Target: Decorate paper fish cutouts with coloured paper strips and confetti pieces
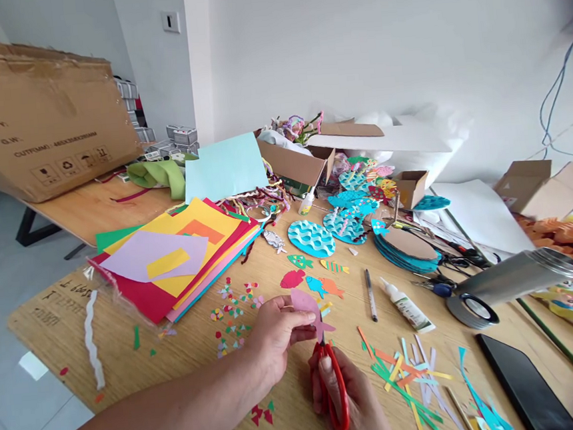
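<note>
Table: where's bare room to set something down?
Bare tabletop between white wavy strip and confetti, bar a few scraps; narrow gap between orange fish and pen. Crowded: right front, with paper strips and phone; back, with blue ovals.

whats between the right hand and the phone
Paper strips, then a stick and blue scrap, lie between the right hand and the phone in the head view.

Wood tbl (177,345) w/ paper stack (179,244), strips (403,365), fish cutouts (292,279), glue btl (407,306), pen (370,294) & phone (526,381).
</note>
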`<state>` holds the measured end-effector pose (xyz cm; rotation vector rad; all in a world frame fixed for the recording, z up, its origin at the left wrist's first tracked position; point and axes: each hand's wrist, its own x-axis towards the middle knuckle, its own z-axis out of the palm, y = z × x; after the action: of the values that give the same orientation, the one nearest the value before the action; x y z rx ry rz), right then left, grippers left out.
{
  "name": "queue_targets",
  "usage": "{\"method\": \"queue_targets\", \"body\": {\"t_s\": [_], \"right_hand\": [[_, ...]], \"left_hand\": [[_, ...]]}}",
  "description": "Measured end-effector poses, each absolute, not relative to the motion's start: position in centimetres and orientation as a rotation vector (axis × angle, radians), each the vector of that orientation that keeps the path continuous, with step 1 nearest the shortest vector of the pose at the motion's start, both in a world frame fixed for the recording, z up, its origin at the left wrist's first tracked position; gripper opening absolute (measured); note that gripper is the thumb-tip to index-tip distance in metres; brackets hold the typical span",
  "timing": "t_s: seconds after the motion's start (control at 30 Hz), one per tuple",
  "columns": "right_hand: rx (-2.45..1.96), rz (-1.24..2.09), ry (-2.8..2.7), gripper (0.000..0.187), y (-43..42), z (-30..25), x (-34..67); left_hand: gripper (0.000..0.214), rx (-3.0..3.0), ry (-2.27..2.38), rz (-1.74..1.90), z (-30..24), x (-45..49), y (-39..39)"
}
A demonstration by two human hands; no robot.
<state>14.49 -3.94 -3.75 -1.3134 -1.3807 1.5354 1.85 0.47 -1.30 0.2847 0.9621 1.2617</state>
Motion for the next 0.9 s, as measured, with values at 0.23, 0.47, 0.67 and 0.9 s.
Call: {"method": "queue_targets", "body": {"t_s": [0.23,0.47,0.67,0.9], "right_hand": [[-1.316,1.513,-1.404,0.046,-3.95,-3.96,14.57],[-1.331,1.511,-1.369,0.047,-4.03,-4.15,14.46],[-1.352,1.502,-1.367,0.047,-4.10,-4.22,14.52],[-1.360,1.488,-1.369,0.047,-4.15,-4.09,14.37]], "left_hand": [[0.027,0.295,0.962,1.259,-1.38,1.84,0.53],[0.027,0.294,0.964,1.257,-1.46,1.93,0.44],[0.027,0.281,0.959,1.263,-1.23,1.87,0.49],[0.026,0.281,0.944,1.253,-1.30,1.91,0.48]]}}
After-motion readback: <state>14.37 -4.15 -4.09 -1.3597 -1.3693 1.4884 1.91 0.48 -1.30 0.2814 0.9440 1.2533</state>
